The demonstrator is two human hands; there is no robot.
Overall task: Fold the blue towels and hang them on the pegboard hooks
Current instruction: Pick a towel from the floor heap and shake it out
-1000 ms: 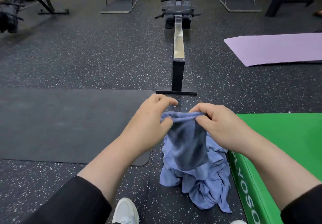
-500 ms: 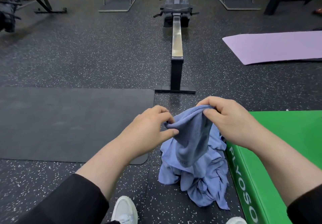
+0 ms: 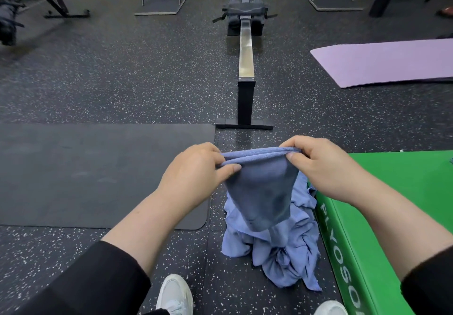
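Note:
A blue towel (image 3: 259, 192) hangs in front of me, its top edge stretched level between both hands. My left hand (image 3: 193, 175) pinches the left end of that edge between thumb and fingers. My right hand (image 3: 323, 165) pinches the right end the same way. Below the held towel, a crumpled heap of more blue towels (image 3: 277, 258) lies on the speckled black floor beside the green box. No pegboard or hooks are in view.
A green plyo box (image 3: 382, 216) stands at my right. A dark mat (image 3: 98, 172) lies at the left and a purple mat (image 3: 392, 62) at the far right. A rowing machine (image 3: 245, 52) runs straight ahead. My white shoes (image 3: 175, 295) show below.
My hands have moved apart, drawing the towel's top edge out straight and lifting it a little; one second ago they were bunched close together on it.

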